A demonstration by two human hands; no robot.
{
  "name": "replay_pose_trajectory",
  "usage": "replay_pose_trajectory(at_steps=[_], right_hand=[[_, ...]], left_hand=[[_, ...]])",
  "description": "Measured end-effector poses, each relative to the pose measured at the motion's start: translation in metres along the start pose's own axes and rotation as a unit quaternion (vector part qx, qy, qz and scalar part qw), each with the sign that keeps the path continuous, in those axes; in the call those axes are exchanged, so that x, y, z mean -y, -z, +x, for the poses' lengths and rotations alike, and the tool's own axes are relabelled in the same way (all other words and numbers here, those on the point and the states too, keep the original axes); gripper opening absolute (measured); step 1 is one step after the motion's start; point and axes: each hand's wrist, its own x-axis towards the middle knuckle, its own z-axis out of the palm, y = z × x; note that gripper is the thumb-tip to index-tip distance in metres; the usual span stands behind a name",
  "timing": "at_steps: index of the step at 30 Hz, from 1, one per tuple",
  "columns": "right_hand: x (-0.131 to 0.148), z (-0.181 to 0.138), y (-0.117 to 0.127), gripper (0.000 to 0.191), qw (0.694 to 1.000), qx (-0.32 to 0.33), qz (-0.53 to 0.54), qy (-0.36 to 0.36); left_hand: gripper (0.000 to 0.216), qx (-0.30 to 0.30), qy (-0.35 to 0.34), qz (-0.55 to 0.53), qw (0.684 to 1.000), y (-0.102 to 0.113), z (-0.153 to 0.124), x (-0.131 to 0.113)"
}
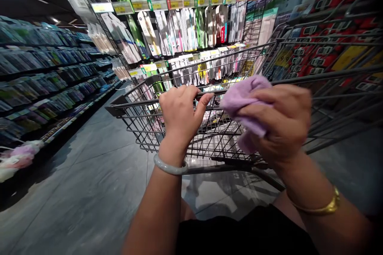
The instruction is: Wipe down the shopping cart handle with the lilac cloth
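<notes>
My left hand (181, 113) is closed over the top rail of a dark wire shopping cart (149, 103), its thumb pointing right along the bar. Bunched in my right hand (281, 119) is a purple cloth (243, 99), held just above the same rail and to the right of my left hand. Some blur covers the right hand; whether the cloth touches the rail I cannot tell. Through the wire mesh below, the cart's frame and the floor show.
Beyond the cart stands a rack of hanging toothbrush packs (179, 32) with price labels. Long stocked shelves (44, 71) run along the left, over a grey tiled floor (89, 183). More wire bars and red packages (317, 48) are on the right.
</notes>
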Motion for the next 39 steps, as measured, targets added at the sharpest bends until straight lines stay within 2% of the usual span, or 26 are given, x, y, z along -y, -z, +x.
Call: replay_pose_trajectory(at_steps=[2,5,9,11,16,18,23,25,29,31,32,37,39], right_hand=[[-0.003,0.005,0.007,0.008,0.998,-0.033,-0.009,-0.052],[0.002,0.001,0.002,0.008,0.997,-0.017,-0.022,-0.079],[0.011,-0.015,-0.018,0.017,0.996,0.057,-0.043,0.054],[0.009,-0.016,-0.017,0.017,0.995,0.059,-0.030,0.079],[-0.009,-0.003,0.002,0.007,0.998,-0.052,-0.024,-0.029],[-0.008,-0.004,0.002,0.007,0.997,-0.053,-0.033,-0.049],[0.004,-0.019,-0.017,0.016,0.995,0.038,-0.047,0.078],[0.000,-0.017,-0.015,0.016,0.995,0.020,-0.028,0.091],[-0.015,-0.004,0.001,0.013,0.997,-0.068,-0.025,0.014],[-0.016,-0.003,0.002,0.011,0.997,-0.068,-0.028,-0.035],[-0.013,-0.006,-0.001,0.011,0.997,-0.057,-0.026,-0.037],[0.004,-0.025,-0.023,0.015,0.993,0.026,-0.041,0.103],[0.000,-0.024,-0.020,0.018,0.993,0.015,-0.031,0.112]], left_hand=[[0.048,0.001,-0.001,-0.003,1.000,0.000,0.000,0.000],[0.048,-0.001,-0.002,-0.004,1.000,-0.001,0.001,0.001],[0.047,0.002,-0.002,-0.003,1.000,0.000,0.001,0.002],[0.047,0.004,-0.003,-0.003,1.000,0.000,0.001,0.002],[0.049,0.006,-0.001,-0.006,1.000,-0.001,0.001,0.003],[0.049,0.007,0.001,-0.006,1.000,-0.001,0.001,0.002],[0.047,0.012,0.000,-0.006,1.000,0.001,0.001,0.002],[0.047,0.012,0.001,-0.004,1.000,0.001,0.001,0.001],[0.048,0.011,0.002,-0.003,1.000,0.000,0.001,0.001],[0.048,0.012,0.000,-0.001,1.000,0.000,0.001,0.001],[0.047,0.010,-0.002,0.000,1.000,0.000,0.001,0.002],[0.047,0.007,0.000,0.003,1.000,0.001,0.001,0.001],[0.048,0.011,0.001,0.003,1.000,0.002,0.001,0.001]])
